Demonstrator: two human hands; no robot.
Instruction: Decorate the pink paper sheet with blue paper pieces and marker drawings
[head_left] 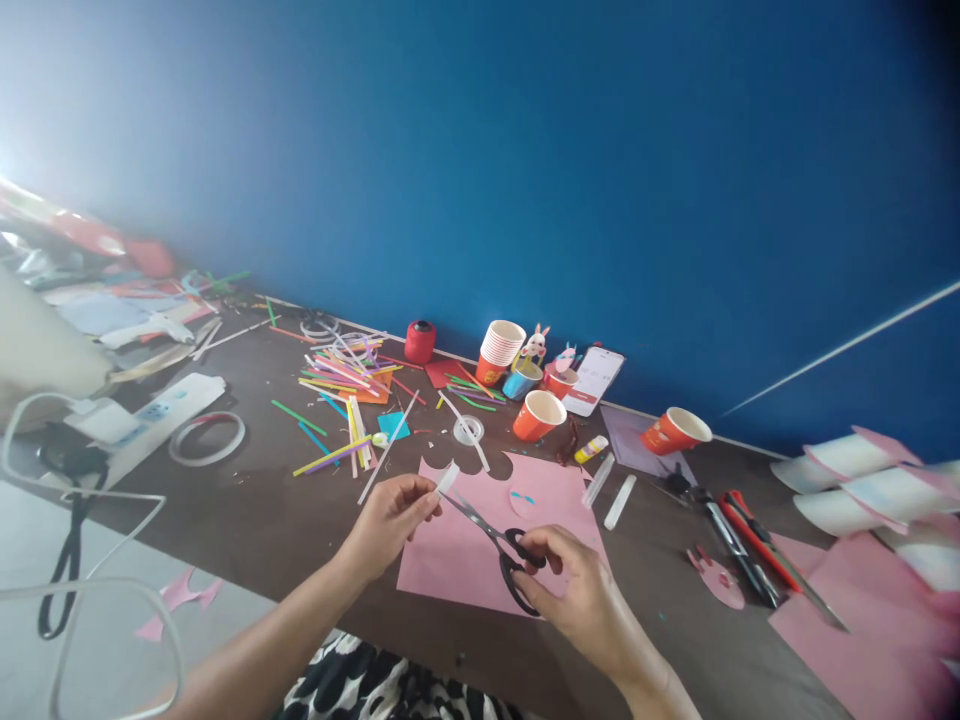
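My left hand (391, 518) pinches a small white strip (448, 479), perhaps paper or tape, between thumb and fingers. In my right hand (576, 582) are scissors (482, 521) with black handles, fingers through the loops. The scissor tips point left and meet the lower end of the strip; whether they touch it I cannot tell. Below both lies a pink paper sheet (450, 565) with curved cut-outs along its far edge. A small round pink cut-out (523, 502) with blue marks rests on that sheet.
Coloured strips (349, 370) lie heaped at back left, near a tape roll (208, 438) and a power strip (161, 415). Paper cups (540, 415), a phone (596, 378) and a glue stick (591, 449) stand or lie behind the sheet. A red-handled cutter (761, 540) lies right.
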